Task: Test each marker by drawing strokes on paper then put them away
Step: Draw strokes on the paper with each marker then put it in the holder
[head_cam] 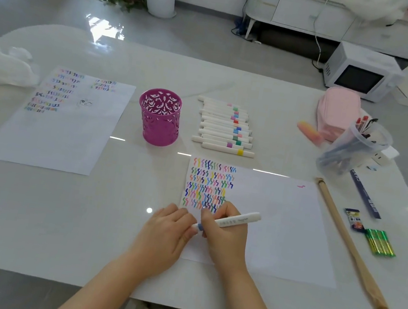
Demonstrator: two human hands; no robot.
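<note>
Our right hand [227, 238] grips the marker [239, 219], left hand [167, 230] pinches its cap [197, 227] (uncapping, we judge); next, strokes on paper [280, 220].

The table [81, 215] is glossy and smooth, mirroring light. Right of the perforated purple cup [158, 120] lie smooth white plastic markers [225, 128]; nearer than it, matt paper [278, 233].

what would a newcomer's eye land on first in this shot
Most likely the coloured squiggles filling the top left corner of the near paper, just above the two hands: the right hand grips a white marker while the left hand pinches its blue-banded end. Next comes the magenta cutout pen holder standing farther back, with a neat row of white markers lying just to its right.
</note>
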